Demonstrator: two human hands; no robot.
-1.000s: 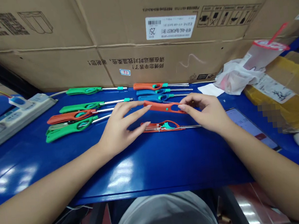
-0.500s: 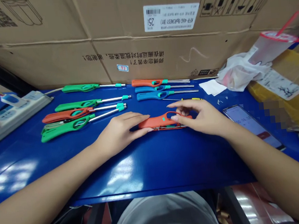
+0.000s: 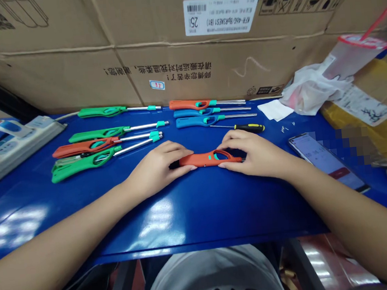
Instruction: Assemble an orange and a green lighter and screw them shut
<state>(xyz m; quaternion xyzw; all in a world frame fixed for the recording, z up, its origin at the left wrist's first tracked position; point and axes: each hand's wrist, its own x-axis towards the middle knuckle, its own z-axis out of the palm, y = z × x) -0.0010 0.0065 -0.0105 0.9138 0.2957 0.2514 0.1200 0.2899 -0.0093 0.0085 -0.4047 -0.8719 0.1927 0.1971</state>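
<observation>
An orange lighter (image 3: pixel 200 160) lies lengthwise between my hands, low over the blue table. Its handle end is pinched by my left hand (image 3: pixel 163 168), thumb at the near side and fingers at the far side. My right hand (image 3: pixel 249 151) grips the other end, around the trigger loop. No metal tube is seen sticking out past the right fingers, which hide that end. Just beyond my right hand lies a black and yellow screwdriver (image 3: pixel 249 127). Several small screws (image 3: pixel 287 127) lie to its right.
Green lighters (image 3: pixel 86 166) and an orange one (image 3: pixel 84 147) lie at left; blue ones (image 3: pixel 194 121) and another orange one (image 3: pixel 186 104) at the back. A power strip (image 3: pixel 19 148), phone (image 3: pixel 327 161), bagged cup (image 3: pixel 352 56) and cardboard box (image 3: pixel 156 39) surround the blue table (image 3: pixel 200 217).
The orange casing's open seam, with parts showing along it, is now closed. My right hand has shifted slightly left and down, uncovering the screwdriver's handle.
</observation>
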